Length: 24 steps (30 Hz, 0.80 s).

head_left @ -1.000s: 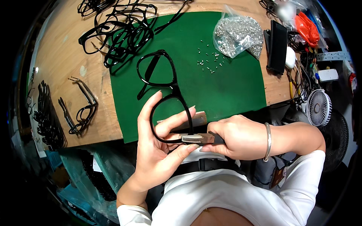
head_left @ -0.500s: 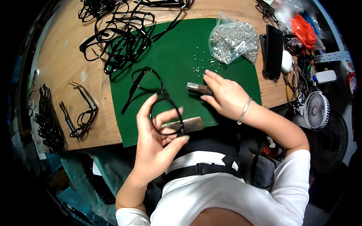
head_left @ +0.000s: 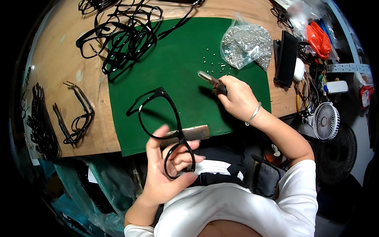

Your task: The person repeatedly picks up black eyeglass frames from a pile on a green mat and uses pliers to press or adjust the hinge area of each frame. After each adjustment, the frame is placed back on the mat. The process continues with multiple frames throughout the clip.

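Observation:
My left hand grips a black eyeglass frame by its lower rim, fingers curled around and through the opening. The frame is tilted over the near part of the green mat, with one temple arm reaching out to the far left. In my right hand are pliers with a silver tip and dark handles. Their tip points up and left, near scattered small silver metal pieces. Beneath the glasses, at the mat's front edge, lies a textured metal bar, partly covered.
Tangled black eyeglass frames lie at the back left. A folded pair and a bundle of black parts rest farther left. A clear bag of metal pieces stands back right, beside a black phone-like device and a white fan.
My left hand has brought the glasses nearer to me and turned them. My right hand has lifted and swung the pliers so their tip points farther up; fingers are now wrapped around the handles.

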Motion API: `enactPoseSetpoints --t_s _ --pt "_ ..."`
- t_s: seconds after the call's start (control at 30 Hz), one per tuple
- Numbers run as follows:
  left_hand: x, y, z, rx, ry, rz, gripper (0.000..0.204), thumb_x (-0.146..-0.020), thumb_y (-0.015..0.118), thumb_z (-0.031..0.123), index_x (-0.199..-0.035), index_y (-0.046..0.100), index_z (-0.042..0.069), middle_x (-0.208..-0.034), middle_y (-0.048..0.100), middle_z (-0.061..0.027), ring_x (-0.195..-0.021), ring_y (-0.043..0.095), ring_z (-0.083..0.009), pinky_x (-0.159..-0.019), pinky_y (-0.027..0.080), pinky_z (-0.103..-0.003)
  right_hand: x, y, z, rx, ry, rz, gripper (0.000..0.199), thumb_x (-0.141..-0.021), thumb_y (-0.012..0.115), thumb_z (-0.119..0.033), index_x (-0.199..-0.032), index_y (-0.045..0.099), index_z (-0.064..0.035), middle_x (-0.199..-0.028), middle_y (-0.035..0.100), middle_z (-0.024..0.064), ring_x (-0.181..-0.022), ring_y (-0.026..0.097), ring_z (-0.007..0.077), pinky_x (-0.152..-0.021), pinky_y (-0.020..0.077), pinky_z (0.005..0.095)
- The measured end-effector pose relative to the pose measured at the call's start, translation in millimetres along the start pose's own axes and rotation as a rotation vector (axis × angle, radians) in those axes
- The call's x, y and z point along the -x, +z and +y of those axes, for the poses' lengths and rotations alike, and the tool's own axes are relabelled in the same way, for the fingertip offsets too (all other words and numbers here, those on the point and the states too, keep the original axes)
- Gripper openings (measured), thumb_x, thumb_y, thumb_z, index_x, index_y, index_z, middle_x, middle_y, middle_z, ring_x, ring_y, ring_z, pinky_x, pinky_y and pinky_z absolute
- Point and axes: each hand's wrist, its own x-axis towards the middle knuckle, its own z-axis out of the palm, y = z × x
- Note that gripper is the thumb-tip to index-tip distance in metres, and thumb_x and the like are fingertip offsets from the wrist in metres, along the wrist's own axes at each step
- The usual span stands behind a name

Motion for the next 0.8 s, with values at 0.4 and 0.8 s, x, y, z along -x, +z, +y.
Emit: enactPoseSetpoints --t_s 0.4,0.8 --pt "-10.1 12.3 -24.0 -0.219 0.010 0.141 0.042 -0.083 0.045 -0.006 -0.120 0.026 -0.001 -0.100 0.054 -0.0169 -0.075 0.059 -0.0177 -0.070 0.048 -0.026 27.6 -20.0 -48.4 -0.435 0.063 -0.095 0.018 -0.076 0.060 -0.013 -0.082 0.052 0.0014 -0.073 0.056 0.0153 -0.068 0.057 0.0257 -0.062 0.0442 0.0332" --pt "-11.7 27.6 -25.7 -0.320 0.069 0.128 0.050 -0.079 0.047 -0.011 -0.124 0.025 -0.001 -0.103 0.052 -0.0185 -0.081 0.060 -0.0184 -0.071 0.050 -0.025 39.3 -14.2 -71.2 -1.264 0.290 -0.259 0.019 -0.084 0.057 -0.019 -0.082 0.049 -0.0021 -0.068 0.050 -0.0008 -0.059 0.044 0.0041 -0.052 0.0387 0.0199"
